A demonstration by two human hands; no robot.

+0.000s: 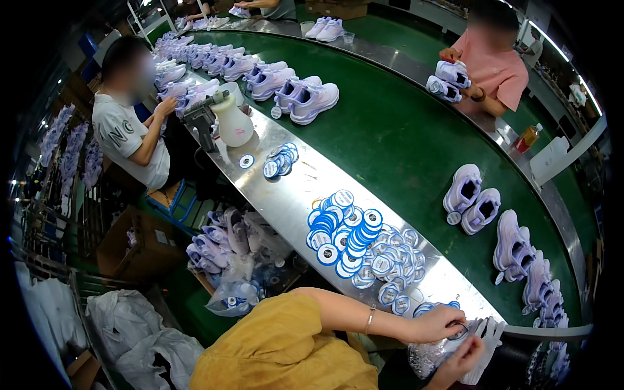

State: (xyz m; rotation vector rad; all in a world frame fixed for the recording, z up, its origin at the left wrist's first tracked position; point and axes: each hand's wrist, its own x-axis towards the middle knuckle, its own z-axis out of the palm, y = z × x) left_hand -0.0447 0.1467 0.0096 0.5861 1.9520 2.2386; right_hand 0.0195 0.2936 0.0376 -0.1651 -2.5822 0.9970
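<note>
My left hand (437, 324), a bracelet at its wrist, is closed at the table's near right end. A round tag (460, 332) with a dark edge, partly hidden, shows at its fingertips. Just below, my right hand (459, 364) is closed; what its fingers pinch is too small to make out. Under and between the hands is a crinkled clear plastic bag (424, 359). A white glove-like piece (492, 330) lies beside them. To the upper left are piled several round white tags (393, 260) and blue-rimmed round tags (335, 224), some overlapping.
The steel table (338, 172) borders a green conveyor belt (383, 117) carrying lilac sneakers (313, 103). A white spray bottle (233, 120) stands farther along. A person in white (130, 130) works at left; one in pink (494, 65) holds sneakers across the belt. Boxes and bags fill the lower left.
</note>
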